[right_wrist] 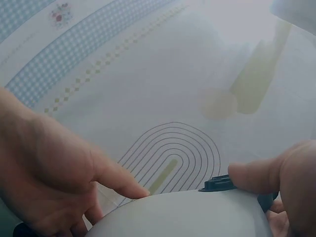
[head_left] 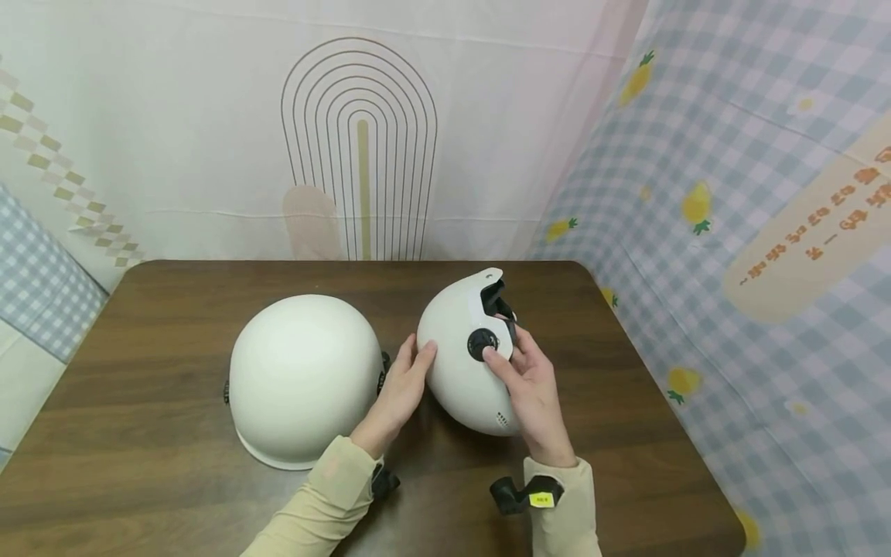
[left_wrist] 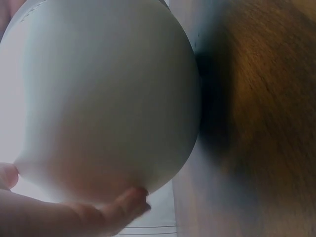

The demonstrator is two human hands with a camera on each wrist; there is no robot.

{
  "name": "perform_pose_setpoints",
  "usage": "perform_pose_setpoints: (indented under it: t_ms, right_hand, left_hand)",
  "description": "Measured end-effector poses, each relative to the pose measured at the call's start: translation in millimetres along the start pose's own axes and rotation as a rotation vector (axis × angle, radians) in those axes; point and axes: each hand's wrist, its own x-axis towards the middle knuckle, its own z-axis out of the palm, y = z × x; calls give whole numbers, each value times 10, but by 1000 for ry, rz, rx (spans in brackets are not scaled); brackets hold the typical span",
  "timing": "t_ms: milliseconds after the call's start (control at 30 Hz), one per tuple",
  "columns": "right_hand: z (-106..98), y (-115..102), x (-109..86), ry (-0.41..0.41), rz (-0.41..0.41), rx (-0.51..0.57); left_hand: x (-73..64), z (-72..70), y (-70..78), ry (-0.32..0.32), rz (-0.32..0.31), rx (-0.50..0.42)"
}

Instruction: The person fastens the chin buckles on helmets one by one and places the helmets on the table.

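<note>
A white helmet (head_left: pixel 454 363) lies tipped on its side close over the table, its crown toward the left and its opening toward the right. My right hand (head_left: pixel 532 383) grips it by the rim, thumb on the round black knob (head_left: pixel 482 343) and fingers reaching inside the edge. Against the crown rests my left hand (head_left: pixel 400 391), thumb on top and fingers fairly straight along the shell. In the left wrist view those fingers (left_wrist: pixel 126 205) touch the helmet's smooth shell (left_wrist: pixel 113 98). The right wrist view shows the right thumb (right_wrist: pixel 254 177) on the black knob.
A second, wider white helmet (head_left: pixel 302 379) sits dome up at the left, black fittings at its sides, close to my left forearm. Both helmets are on a dark wooden table (head_left: pixel 139 433). Patterned cloth (head_left: pixel 501 155) hangs behind the table and along its right side.
</note>
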Motion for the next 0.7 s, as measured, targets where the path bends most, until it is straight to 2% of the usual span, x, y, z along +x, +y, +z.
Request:
perform_pose_setpoints:
  t_ms: [700]
  right_hand:
    - [-37, -64, 8, 1, 77, 115]
  left_hand:
    - [7, -27, 8, 5, 35, -40]
